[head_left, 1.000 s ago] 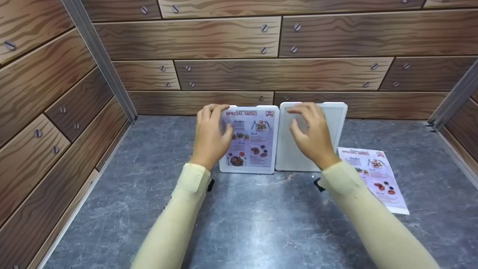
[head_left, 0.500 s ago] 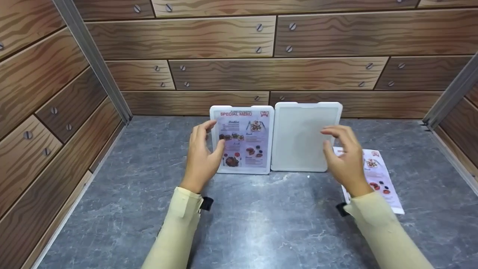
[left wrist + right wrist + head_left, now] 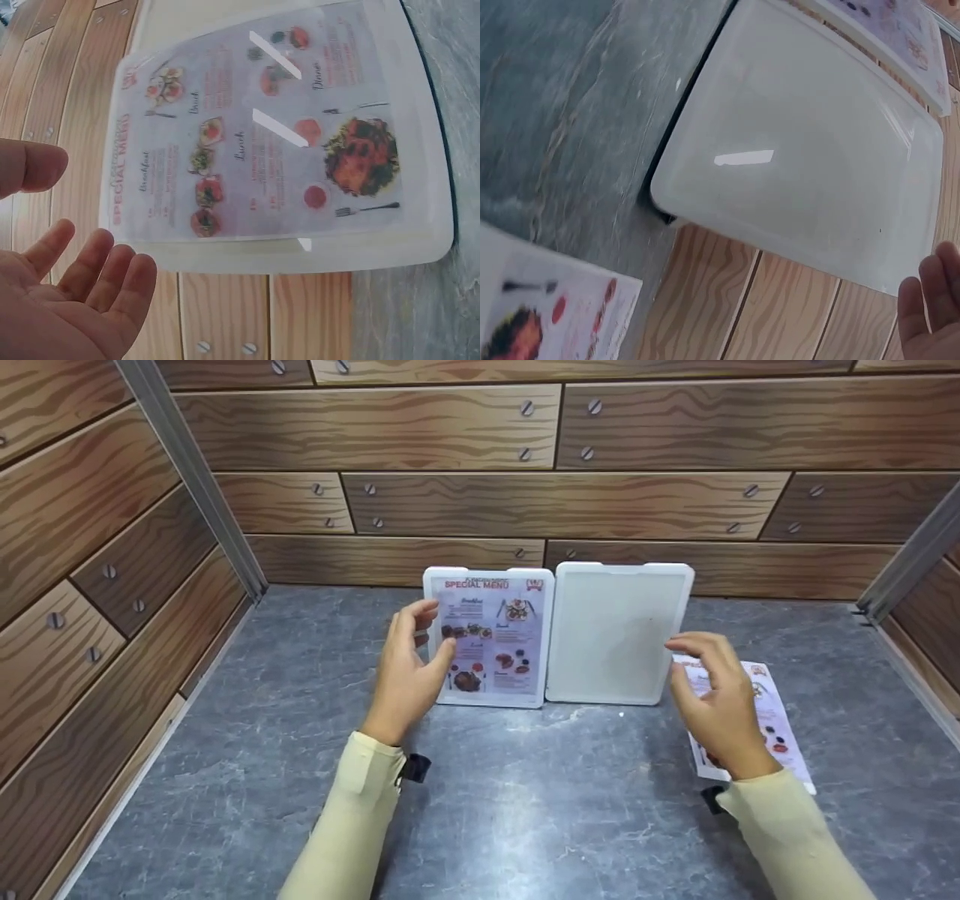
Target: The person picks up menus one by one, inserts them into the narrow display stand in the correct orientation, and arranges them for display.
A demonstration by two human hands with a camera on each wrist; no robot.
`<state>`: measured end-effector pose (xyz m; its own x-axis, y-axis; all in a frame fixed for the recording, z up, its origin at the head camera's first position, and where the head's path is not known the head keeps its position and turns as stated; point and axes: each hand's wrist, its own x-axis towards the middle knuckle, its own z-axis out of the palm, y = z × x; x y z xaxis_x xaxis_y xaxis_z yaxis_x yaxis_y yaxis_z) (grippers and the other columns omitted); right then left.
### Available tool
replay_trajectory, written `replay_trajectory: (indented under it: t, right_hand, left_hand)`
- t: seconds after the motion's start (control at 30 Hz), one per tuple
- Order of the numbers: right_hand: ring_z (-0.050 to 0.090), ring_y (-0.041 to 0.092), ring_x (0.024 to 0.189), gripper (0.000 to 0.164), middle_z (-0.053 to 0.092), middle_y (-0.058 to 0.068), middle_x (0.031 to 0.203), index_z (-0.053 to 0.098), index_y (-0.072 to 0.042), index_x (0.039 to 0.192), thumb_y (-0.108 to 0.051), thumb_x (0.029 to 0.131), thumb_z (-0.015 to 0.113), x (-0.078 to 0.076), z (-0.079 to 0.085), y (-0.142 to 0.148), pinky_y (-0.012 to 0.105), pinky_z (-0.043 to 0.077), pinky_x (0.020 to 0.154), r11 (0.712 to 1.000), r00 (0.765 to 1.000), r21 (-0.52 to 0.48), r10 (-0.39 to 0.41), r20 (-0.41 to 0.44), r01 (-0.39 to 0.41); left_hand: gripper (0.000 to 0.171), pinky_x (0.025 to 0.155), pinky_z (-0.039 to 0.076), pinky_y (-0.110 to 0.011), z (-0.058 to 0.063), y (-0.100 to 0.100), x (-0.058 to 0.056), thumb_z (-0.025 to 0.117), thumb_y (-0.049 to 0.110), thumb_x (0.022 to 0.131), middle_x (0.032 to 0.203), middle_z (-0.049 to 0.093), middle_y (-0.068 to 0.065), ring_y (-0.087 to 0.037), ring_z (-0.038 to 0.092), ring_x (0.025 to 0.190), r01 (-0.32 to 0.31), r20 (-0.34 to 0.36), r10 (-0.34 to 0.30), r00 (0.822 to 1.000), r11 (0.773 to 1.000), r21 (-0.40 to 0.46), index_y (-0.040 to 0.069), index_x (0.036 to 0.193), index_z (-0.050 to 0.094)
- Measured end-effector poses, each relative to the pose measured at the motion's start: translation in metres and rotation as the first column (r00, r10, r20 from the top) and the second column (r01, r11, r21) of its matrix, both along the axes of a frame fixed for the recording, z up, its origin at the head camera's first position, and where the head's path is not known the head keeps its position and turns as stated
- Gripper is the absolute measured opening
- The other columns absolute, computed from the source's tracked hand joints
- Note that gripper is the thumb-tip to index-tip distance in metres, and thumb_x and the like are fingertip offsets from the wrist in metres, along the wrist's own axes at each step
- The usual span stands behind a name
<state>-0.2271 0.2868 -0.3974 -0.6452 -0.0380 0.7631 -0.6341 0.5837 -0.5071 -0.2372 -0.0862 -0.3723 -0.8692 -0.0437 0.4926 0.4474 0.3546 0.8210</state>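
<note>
In the head view, the pale-sleeved left forearm (image 3: 343,825) slants up from seven o'clock, and the right forearm (image 3: 799,844), sleeved alike, from five. The left hand (image 3: 403,679) lies toward eight o'clock, pointing to one, its relaxed fingers gently bent and thumb parted. The right hand (image 3: 724,712), toward four o'clock, points to eleven, fingers loosely bent, thumb apart.

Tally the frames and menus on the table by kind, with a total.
Frames: 2 (the menu-filled frame, the blank frame)
Menus: 2 (the framed menu, the loose menu)
Total: 4
</note>
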Motion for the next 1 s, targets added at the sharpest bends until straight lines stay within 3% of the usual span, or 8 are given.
replay_trajectory:
  t: [0.17, 0.53, 0.67, 0.87, 1.0]
  right_hand:
    - [0.056, 0.023, 0.119, 0.034, 0.065, 0.012, 0.123, 0.071, -0.003, 0.119, 0.012, 0.089, 0.065, 0.001, -0.005, 0.011, 0.014, 0.035, 0.104, 0.993, 0.999, 0.119, -0.028, 0.034, 0.024]
    - [0.06, 0.029, 0.113, 0.031, 0.066, 0.013, 0.119, 0.07, 0.0, 0.118, 0.011, 0.089, 0.065, 0.0, -0.005, 0.017, 0.015, 0.037, 0.1, 0.976, 0.997, 0.206, -0.073, 0.007, 0.07]
    - [0.061, 0.027, 0.112, 0.031, 0.065, 0.013, 0.12, 0.069, 0.0, 0.119, 0.011, 0.09, 0.065, 0.0, -0.005, 0.018, 0.014, 0.037, 0.097, 0.974, 0.996, 0.217, -0.08, 0.029, 0.072]
    - [0.061, 0.027, 0.109, 0.031, 0.065, 0.013, 0.118, 0.07, -0.001, 0.117, 0.011, 0.089, 0.067, -0.001, -0.008, 0.019, 0.017, 0.039, 0.096, 0.969, 0.994, 0.231, -0.103, 0.044, 0.09]
    - [0.061, 0.027, 0.105, 0.029, 0.064, 0.014, 0.118, 0.069, -0.001, 0.117, 0.009, 0.09, 0.068, -0.003, -0.011, 0.02, 0.024, 0.042, 0.092, 0.966, 0.992, 0.242, -0.11, 0.064, 0.091]
  left_hand:
    - [0.053, 0.109, 0.043, -0.043, -0.004, 0.0, -0.003, 0.069, 0.007, 0.094, 0.136, 0.053, -0.016, -0.029, 0.051, 0.129, -0.006, 0.013, 0.006, 1.0, 1.0, -0.003, 0.003, 0.144, 0.049]
    - [0.056, 0.108, 0.043, -0.048, -0.012, -0.009, -0.013, 0.07, 0.005, 0.093, 0.133, 0.051, -0.019, -0.035, 0.05, 0.126, -0.055, 0.031, 0.056, 0.998, 0.998, -0.025, 0.003, 0.145, 0.046]
    - [0.062, 0.11, 0.041, -0.049, -0.02, -0.012, -0.018, 0.071, 0.009, 0.094, 0.136, 0.05, -0.021, -0.035, 0.049, 0.128, -0.076, 0.099, 0.082, 0.992, 0.995, -0.067, 0.003, 0.148, 0.042]
    - [0.071, 0.108, 0.043, -0.051, -0.033, -0.016, -0.023, 0.072, 0.017, 0.097, 0.144, 0.046, -0.022, -0.037, 0.05, 0.13, -0.05, 0.256, 0.079, 0.963, 0.992, -0.118, 0.005, 0.156, 0.034]
    - [0.064, 0.104, 0.046, -0.05, -0.044, -0.018, -0.027, 0.072, 0.014, 0.097, 0.139, 0.052, -0.022, -0.037, 0.056, 0.122, -0.06, 0.279, 0.09, 0.956, 0.991, -0.116, 0.001, 0.151, 0.041]
